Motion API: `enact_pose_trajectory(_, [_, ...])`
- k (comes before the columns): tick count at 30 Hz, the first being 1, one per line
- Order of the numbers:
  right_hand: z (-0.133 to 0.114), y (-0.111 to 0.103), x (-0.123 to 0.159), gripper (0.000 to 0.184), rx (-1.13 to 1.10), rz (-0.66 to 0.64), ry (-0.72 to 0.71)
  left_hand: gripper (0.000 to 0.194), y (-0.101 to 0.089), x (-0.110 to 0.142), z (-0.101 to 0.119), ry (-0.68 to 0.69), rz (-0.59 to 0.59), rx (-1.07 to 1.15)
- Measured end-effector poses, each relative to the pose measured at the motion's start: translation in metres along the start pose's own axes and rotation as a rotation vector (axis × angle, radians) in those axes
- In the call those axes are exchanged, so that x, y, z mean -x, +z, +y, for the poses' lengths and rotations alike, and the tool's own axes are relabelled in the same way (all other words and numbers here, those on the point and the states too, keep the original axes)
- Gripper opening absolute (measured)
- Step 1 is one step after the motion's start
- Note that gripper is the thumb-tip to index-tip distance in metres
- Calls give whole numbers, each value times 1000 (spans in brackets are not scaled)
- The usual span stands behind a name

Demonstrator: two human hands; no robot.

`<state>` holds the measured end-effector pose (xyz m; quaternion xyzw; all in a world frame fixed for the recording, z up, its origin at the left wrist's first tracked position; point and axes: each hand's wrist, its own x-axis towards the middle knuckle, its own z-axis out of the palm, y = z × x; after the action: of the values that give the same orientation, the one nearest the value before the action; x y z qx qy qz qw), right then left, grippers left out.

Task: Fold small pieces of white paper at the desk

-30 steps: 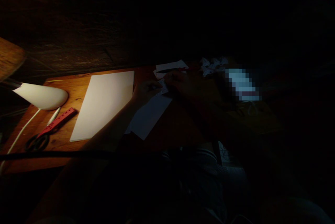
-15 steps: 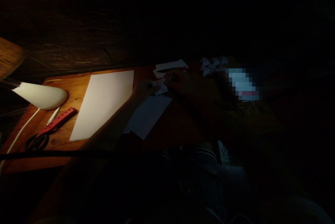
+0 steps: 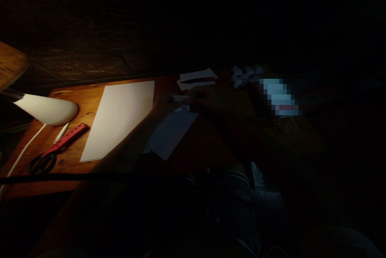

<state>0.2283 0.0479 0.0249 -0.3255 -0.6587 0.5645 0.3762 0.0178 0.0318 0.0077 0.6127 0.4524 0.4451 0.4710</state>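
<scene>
Between my two hands is a small folded piece of white paper [image 3: 181,103]. My left hand [image 3: 164,101] grips its left side, and my right hand [image 3: 201,96] has its fingers closed on the right side. Both hands are in deep shadow, so single fingers are hard to make out. Just below them, loose white sheets [image 3: 173,134] lie on the wooden table [image 3: 68,181]. Beyond my right hand, cut paper pieces [image 3: 196,74] lie with a dark knife-like blade [image 3: 193,80] across them.
A large stack of white paper [image 3: 120,117] lies at left. Near it are a white lamp base [image 3: 51,109], a red-sheathed pair of scissors [image 3: 64,141] and a white cable [image 3: 25,149]. Several folded paper shapes [image 3: 245,75] sit at the back right, beside a blurred bright screen [image 3: 280,97].
The folded paper has turned and now lies flatter and squarer between my hands. My right hand has shifted slightly down, uncovering more of the blade and cut pieces behind.
</scene>
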Motion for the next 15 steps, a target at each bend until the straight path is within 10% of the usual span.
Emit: enact_pose_trajectory(15, [15,-2,-9,28,181,-39,-85,19,-3,1,-7,-31,-117,-108])
